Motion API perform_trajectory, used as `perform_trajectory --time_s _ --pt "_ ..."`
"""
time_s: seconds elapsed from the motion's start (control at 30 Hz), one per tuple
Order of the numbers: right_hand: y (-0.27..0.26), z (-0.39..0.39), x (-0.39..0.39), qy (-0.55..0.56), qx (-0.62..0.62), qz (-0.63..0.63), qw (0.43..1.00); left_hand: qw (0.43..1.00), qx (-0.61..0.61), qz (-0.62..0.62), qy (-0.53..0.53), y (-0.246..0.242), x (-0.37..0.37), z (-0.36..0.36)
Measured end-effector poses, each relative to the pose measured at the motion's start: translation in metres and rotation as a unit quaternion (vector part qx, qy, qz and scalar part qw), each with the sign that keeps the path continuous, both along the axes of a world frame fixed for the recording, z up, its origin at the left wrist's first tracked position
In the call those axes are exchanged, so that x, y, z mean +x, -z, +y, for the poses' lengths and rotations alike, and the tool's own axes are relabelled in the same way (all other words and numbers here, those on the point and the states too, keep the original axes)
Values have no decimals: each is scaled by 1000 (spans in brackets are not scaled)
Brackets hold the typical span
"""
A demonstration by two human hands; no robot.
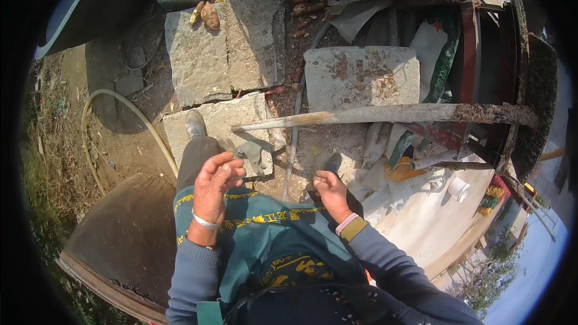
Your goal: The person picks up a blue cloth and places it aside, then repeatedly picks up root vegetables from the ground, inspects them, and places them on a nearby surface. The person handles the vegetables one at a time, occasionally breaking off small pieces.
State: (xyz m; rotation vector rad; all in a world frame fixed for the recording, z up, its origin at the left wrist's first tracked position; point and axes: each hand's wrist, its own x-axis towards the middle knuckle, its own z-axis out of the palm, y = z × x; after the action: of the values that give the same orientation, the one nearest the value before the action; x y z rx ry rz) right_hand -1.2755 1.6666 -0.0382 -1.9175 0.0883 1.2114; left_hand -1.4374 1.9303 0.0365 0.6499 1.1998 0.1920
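My left hand (216, 183) is raised in front of the green apron (266, 230), fingers loosely curled and a little apart, with nothing visible in it. A pale bracelet circles its wrist. My right hand (333, 194) hovers over the apron's right edge, fingers bent towards the thumb; whether anything small is between them is hidden. Beyond the left hand, a grey work glove (254, 154) lies on a concrete slab (216, 119) between my feet. A long wooden handle (343, 118) extends above the ground to a broad, dirt-caked blade (539, 108) at the right.
Reddish tubers (210, 16) rest on another slab (196, 54). A soil-strewn block (361, 76) stands ahead right, near a red metal frame (468, 54). A grey pipe (295, 131) crosses the ground. Left are a yellowish hose (135, 110) and a large dark container (122, 239).
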Motion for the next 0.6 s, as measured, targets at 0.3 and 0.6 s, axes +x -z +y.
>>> perform_trajectory --time_s 0.3,0.6 --pt "326 120 85 -325 -103 -292 894 998 -30 50 32 60 16 8" --pt "423 142 108 -351 -154 -365 848 986 -127 100 43 68 22 9"
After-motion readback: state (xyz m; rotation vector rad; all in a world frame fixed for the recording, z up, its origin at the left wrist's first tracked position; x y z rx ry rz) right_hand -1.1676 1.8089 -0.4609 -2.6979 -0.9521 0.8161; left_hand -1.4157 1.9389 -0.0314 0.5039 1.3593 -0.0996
